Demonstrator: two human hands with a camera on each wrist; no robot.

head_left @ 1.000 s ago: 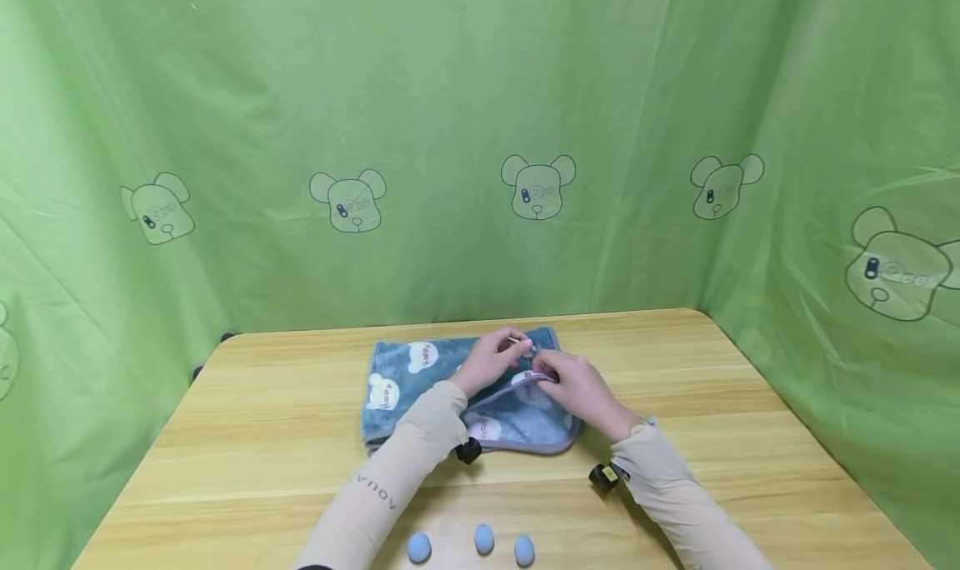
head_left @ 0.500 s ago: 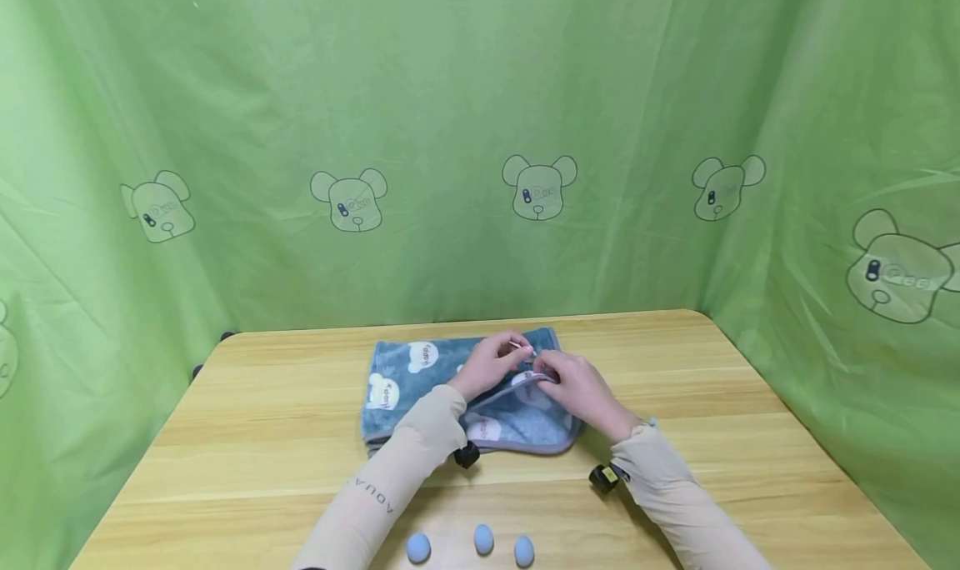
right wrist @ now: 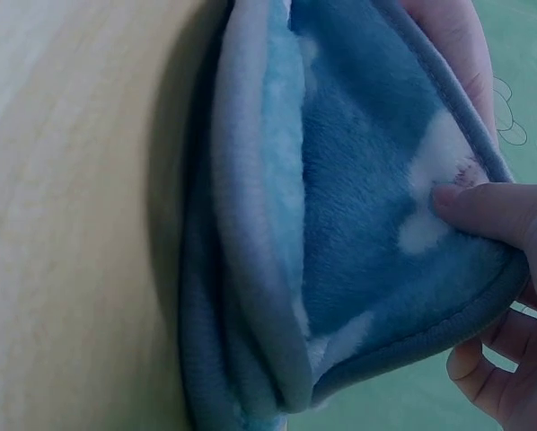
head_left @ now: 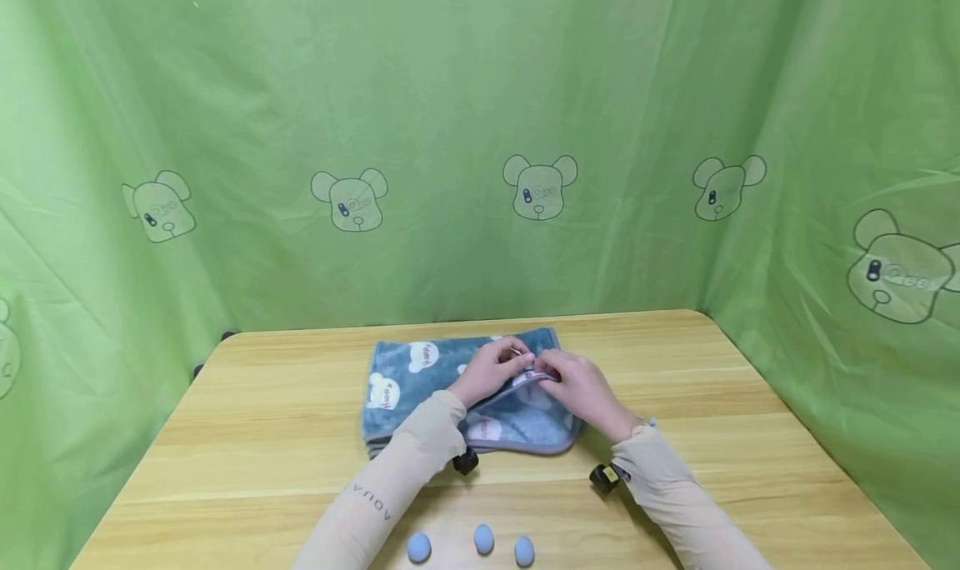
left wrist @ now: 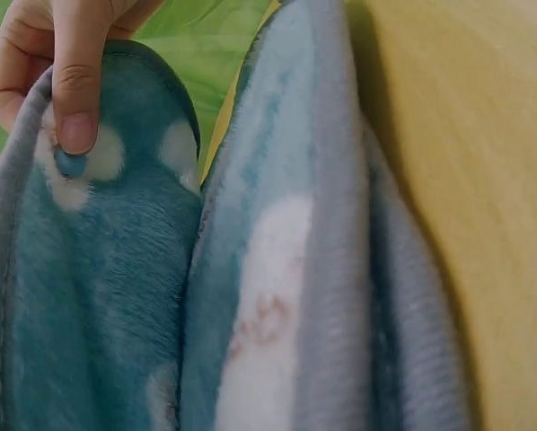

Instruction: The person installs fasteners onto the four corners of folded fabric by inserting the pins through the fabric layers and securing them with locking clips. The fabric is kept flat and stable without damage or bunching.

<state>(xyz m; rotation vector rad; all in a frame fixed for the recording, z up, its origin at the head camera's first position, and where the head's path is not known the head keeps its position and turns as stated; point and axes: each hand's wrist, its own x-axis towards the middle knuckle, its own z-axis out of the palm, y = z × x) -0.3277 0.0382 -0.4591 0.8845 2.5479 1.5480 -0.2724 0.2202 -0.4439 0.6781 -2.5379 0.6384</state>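
Note:
A folded teal blanket (head_left: 401, 362) with white bear-head prints and a grey border lies at the back middle of the table. My right hand (head_left: 581, 391) pinches a raised flap of it by the bordered edge, thumb on the fleece and fingers behind. My left hand (head_left: 491, 370) is at that edge, fingertips bent together, almost touching the right hand. It holds something thin and whitish, mostly hidden by the fingers; I cannot tell its kind. A small blue round thing (left wrist: 69, 163) shows under the right thumb tip in the left wrist view.
Three blue egg-shaped balls (head_left: 483, 539) lie near the front edge of the wooden table (head_left: 247, 437). Green curtains (head_left: 442, 78) with bear drawings hang behind and at both sides. A black wrist camera (head_left: 604, 478) sits under the right sleeve.
My left hand has dipped slightly toward the blanket's edge, and the gap between the hands has narrowed. The right hand has stayed in place on the edge.

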